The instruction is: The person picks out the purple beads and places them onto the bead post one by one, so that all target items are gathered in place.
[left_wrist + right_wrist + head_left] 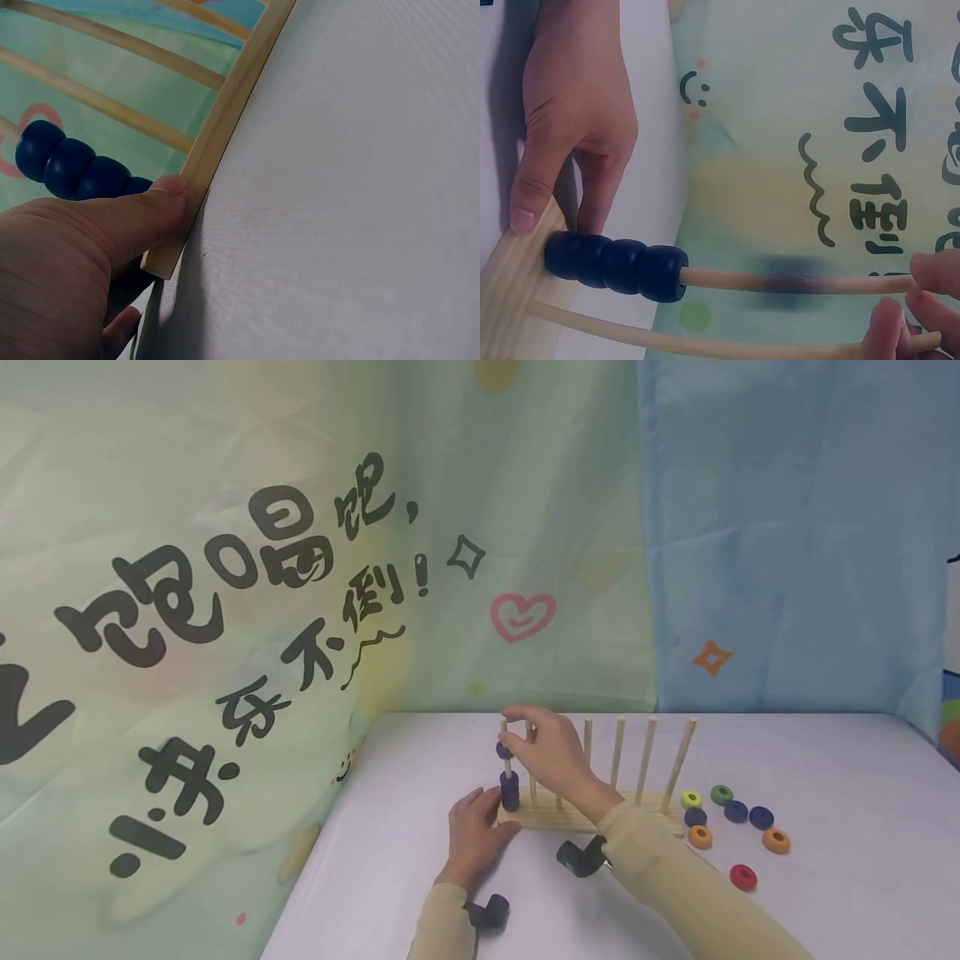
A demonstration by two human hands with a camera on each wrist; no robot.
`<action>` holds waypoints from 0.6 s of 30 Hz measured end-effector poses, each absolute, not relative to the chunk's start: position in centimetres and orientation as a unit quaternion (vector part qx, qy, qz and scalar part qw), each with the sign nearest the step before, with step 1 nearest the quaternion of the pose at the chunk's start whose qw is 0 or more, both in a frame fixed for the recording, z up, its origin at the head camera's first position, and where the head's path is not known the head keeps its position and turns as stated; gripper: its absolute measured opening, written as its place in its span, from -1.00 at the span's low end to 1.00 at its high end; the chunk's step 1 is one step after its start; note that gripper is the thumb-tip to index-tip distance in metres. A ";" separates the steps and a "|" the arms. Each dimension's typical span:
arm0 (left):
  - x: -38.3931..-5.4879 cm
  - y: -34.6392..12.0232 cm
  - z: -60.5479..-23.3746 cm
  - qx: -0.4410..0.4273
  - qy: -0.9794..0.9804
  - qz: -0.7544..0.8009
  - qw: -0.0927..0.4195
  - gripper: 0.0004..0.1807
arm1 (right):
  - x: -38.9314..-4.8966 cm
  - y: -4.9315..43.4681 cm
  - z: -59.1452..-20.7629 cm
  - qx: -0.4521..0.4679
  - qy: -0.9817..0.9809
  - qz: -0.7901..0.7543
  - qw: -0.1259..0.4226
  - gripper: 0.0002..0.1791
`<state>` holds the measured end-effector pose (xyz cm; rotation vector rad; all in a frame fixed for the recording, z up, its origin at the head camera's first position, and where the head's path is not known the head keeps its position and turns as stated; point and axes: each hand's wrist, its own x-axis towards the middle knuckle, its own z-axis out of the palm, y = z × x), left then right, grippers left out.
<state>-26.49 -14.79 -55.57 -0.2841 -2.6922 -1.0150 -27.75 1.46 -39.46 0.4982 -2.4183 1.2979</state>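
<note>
My left hand (475,831) grips the left end of a wooden peg rack (225,127), its thumb along the front edge and its fingers round the other side. Several dark blue beads (619,262) are stacked at the foot of the leftmost peg (716,277). Above them another blue bead (791,281), blurred by motion, is on the same peg, apart from the stack. At that peg's top is my right hand (551,752), with thumb and index finger spread on either side of the tip. The blurred bead lies below those fingertips, clear of them in the right wrist view.
Bare upright pegs (647,760) stand along the rack to the right. Loose beads lie right of it: yellow (691,799), green (722,794), several blue (761,817), orange (776,841) and red (743,877). A printed cloth (525,527) hangs behind the white table (360,877).
</note>
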 end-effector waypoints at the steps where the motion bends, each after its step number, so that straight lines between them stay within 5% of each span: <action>1: -26.5 -14.8 -55.6 -0.097 -0.924 -0.348 0.126 -0.37 | -27.7 1.4 -39.5 0.176 -0.852 0.460 0.175 -0.66; 12: -26.8 -15.0 -55.9 -0.099 -0.920 -0.356 0.128 -0.36 | -25.8 2.8 -39.2 0.183 -0.789 0.545 0.217 -0.77; 18: -26.9 -15.0 -55.9 -0.103 -0.921 -0.353 0.130 -0.36 | -23.5 6.5 -42.2 0.167 -0.786 0.554 0.219 -0.86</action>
